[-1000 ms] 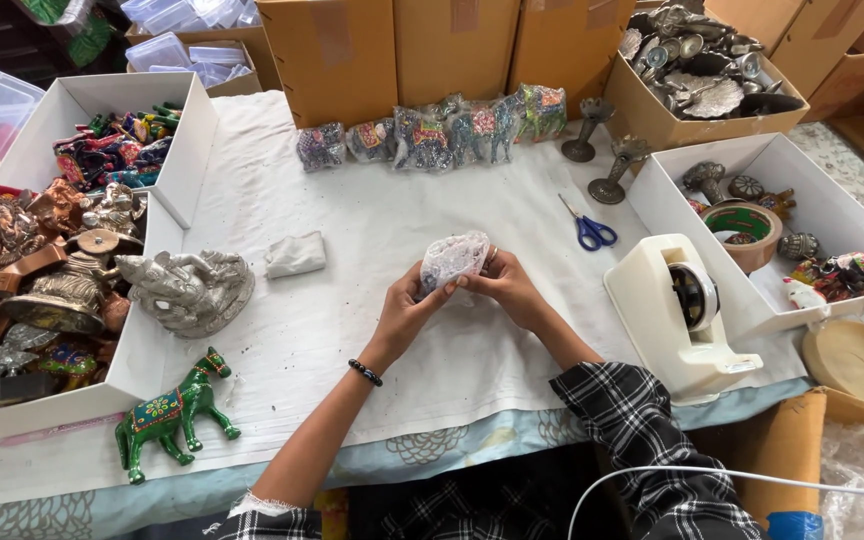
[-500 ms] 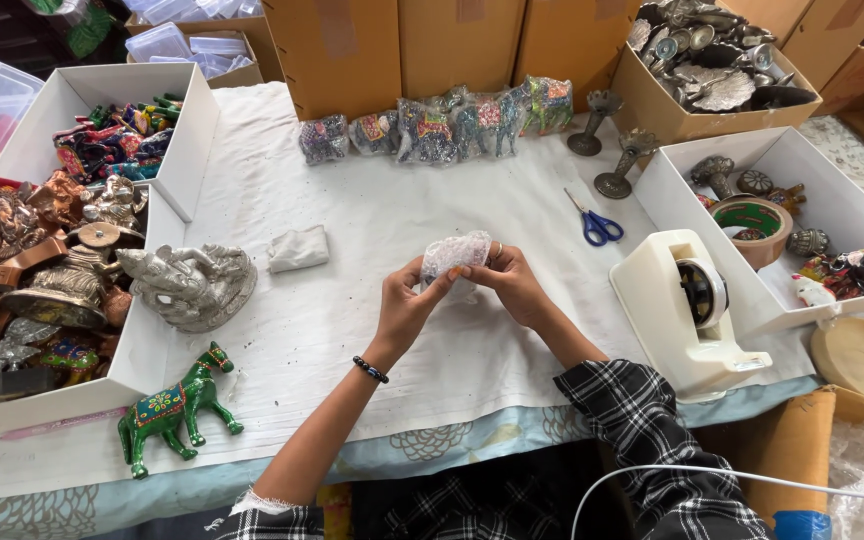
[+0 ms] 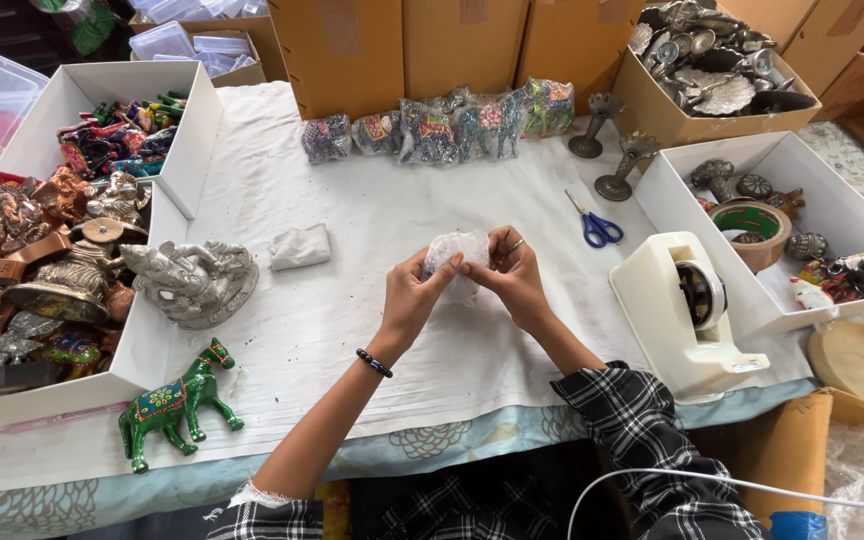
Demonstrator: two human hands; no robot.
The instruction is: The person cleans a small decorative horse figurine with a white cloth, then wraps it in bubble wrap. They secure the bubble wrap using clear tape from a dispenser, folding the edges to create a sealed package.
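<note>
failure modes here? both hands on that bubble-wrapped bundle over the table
1. The left hand and right hand pinch the bubble-wrapped bundle by fingertips only, above the white cloth; it could slip or the wrap spring open.
2. The blue-handled scissors lie close beside the right hand; a reach toward the tape dispenser might catch them.

Cloth-covered table (image 3: 352,330) (green horse (image 3: 174,402))

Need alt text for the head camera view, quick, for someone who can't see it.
Both hands, left hand and right hand, hold a small bubble-wrapped bundle above a white cloth-covered table. A tape dispenser and blue scissors lie to the right, a green horse figurine to the left.
</note>
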